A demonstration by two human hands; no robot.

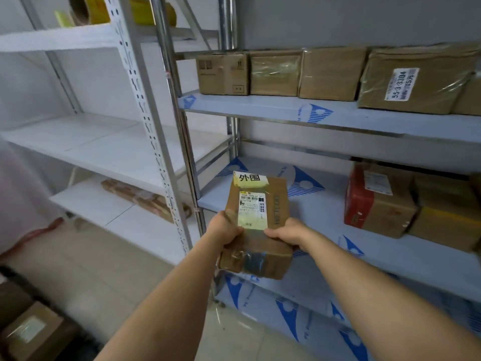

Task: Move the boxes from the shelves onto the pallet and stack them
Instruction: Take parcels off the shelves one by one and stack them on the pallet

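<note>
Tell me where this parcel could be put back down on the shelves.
Free: the middle shelf left of the red-sided box, right behind the parcel held by the left hand and right hand; also the white shelf further left. Crowded: the upper shelf, with boxes edge to edge.

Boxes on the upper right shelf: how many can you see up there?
5, in a row: printed box, two plastic-wrapped boxes, labelled box, and a partial box cut by the frame edge. More may be hidden beyond.
</note>
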